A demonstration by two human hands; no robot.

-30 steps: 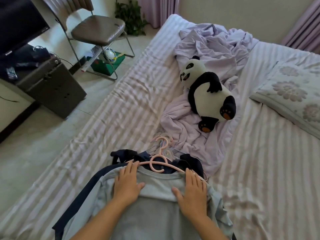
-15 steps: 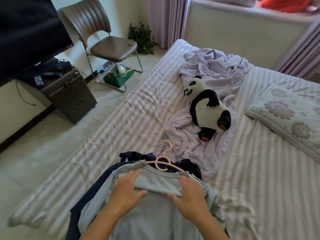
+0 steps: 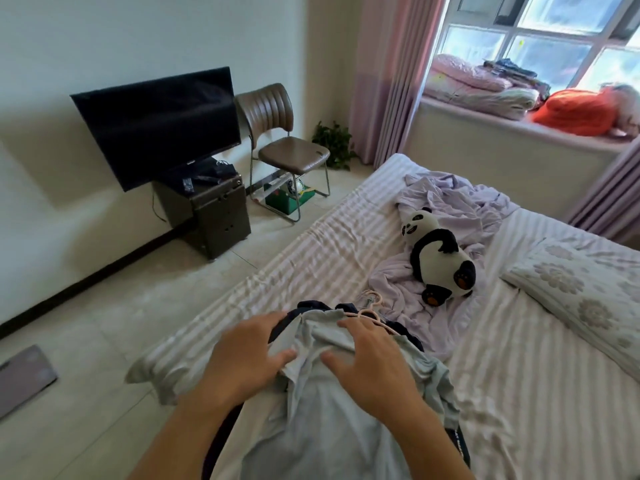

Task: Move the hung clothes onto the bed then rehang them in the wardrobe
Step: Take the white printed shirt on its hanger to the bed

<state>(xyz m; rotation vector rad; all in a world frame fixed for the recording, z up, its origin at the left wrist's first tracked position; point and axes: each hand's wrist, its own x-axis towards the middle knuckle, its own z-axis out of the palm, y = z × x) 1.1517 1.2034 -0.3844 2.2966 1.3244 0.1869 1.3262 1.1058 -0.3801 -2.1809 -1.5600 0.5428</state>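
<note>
Pale blue-grey cotton shirt on a pink plastic hanger tops the pile of hung clothes near the striped bed's edge. Left hand and right hand hover over its shoulders, fingers spread and relaxed, gripping nothing. Advice: gather the hanger hooks together first, then lift the stack level for the wardrobe.

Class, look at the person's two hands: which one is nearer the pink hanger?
Right. The right hand has fingertips at the pink hanger; the left hand lies farther left on the light blue shirt.
</note>
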